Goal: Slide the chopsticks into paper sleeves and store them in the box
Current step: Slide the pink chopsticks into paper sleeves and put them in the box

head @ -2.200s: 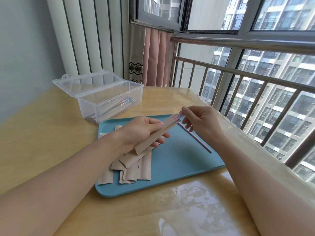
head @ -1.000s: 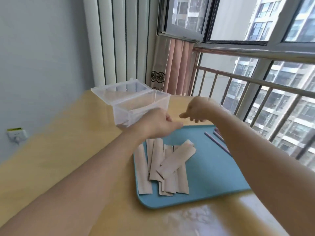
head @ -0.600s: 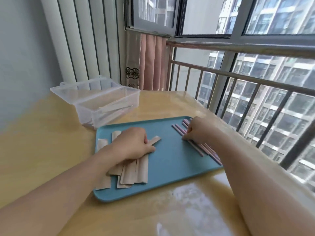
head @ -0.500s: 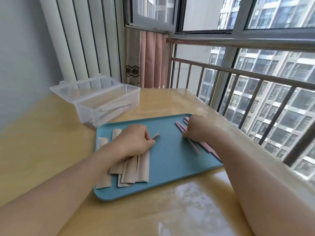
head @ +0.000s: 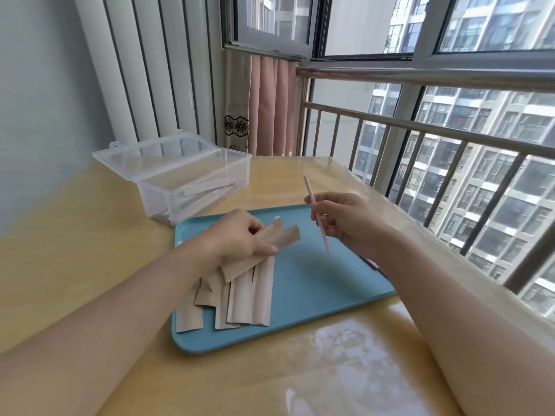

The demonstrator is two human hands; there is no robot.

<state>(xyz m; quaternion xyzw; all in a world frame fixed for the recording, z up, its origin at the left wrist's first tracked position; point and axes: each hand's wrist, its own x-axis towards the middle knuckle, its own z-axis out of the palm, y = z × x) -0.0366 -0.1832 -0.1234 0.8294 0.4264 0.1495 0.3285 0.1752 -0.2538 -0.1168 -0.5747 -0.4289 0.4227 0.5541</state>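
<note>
My left hand (head: 237,238) grips a brown paper sleeve (head: 282,237) lifted a little above the pile of sleeves (head: 240,298) on the blue tray (head: 315,283). My right hand (head: 345,220) pinches a pink chopstick (head: 309,193), held nearly upright over the tray to the right of the sleeve. The clear plastic box (head: 192,181) stands open at the back left of the tray, with sleeved chopsticks lying inside. More pink chopsticks (head: 372,263) peek out under my right forearm.
The tray lies on a yellow wooden table (head: 75,235) with a glossy cover. A metal window railing (head: 450,139) runs along the table's right side. A pink curtain (head: 270,106) and a white radiator stand behind the box.
My right hand has lifted a pink chopstick off the tray. My left hand has raised one sleeve from the pile. Before that, a sleeved pair went into the box.
</note>
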